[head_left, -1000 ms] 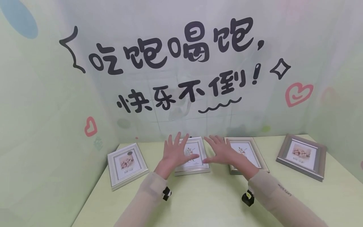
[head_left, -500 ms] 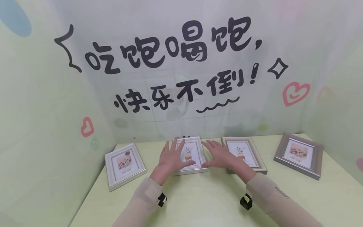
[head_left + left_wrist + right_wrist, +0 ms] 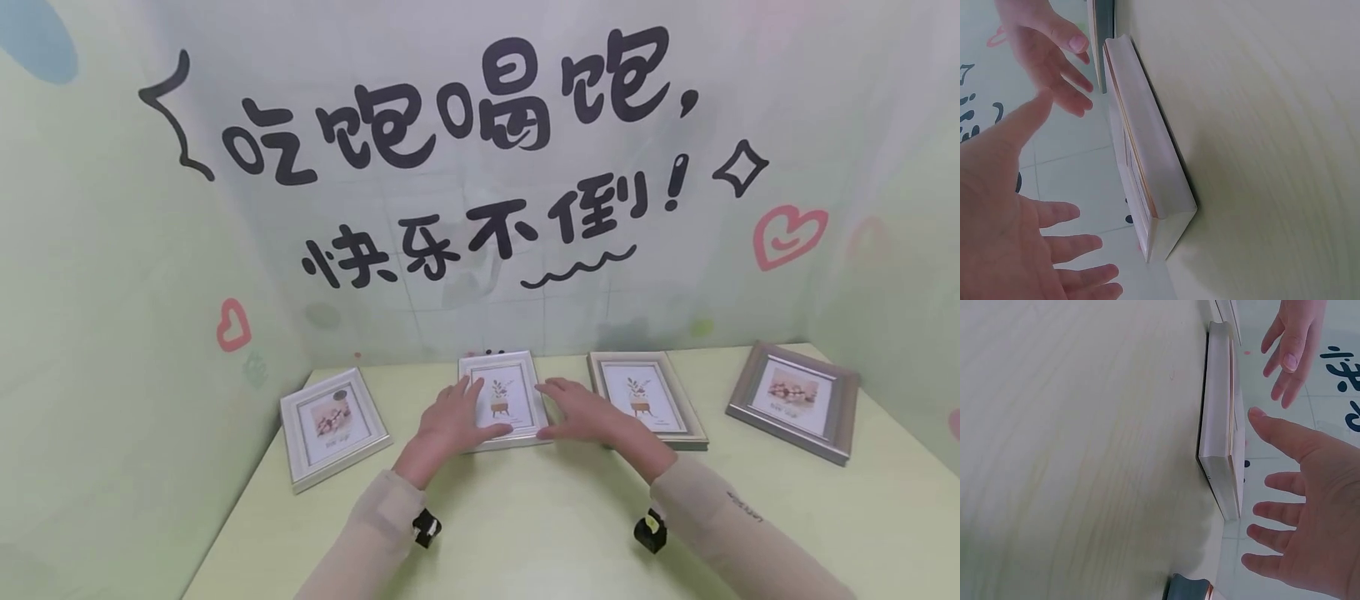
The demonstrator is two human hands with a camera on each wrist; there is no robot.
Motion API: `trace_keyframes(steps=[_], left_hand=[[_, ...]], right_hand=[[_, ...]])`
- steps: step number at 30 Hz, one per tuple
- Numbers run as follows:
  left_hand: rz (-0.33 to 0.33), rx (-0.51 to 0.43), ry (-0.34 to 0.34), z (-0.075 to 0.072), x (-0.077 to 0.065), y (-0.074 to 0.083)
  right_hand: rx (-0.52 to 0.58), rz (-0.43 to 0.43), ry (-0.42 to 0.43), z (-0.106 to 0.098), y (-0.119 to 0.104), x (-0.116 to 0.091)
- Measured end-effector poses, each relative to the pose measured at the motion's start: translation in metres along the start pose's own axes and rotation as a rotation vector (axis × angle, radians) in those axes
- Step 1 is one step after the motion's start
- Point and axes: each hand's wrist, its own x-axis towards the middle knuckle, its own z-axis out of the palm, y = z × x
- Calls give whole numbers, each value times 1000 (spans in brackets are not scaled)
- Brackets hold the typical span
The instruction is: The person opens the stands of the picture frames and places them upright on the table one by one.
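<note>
Whitish, perhaps silvery picture frame (image 3: 502, 393), face-up

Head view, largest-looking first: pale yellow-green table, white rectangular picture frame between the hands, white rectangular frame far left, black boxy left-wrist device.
1. Table
2. Middle frame and left frame: too alike to rank
3. Wrist device

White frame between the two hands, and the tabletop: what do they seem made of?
White frame: probably plastic or painted wood, satin finish; its stepped rim shines softly and shows no grain.
Tabletop: likely wood or imitation-wood laminate, pale, fairly matte; faint streaky grain shows in both wrist views.
</note>
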Motion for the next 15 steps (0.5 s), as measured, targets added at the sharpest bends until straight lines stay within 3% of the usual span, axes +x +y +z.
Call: trace_keyframes(steps=[7, 15], left_hand=[[-39, -116, -12, 6, -4, -6], [-66, -177, -4, 16, -7, -13]], right_hand=[[-19, 22, -8, 7, 2, 5], [-19, 31, -12, 12, 0, 5]])
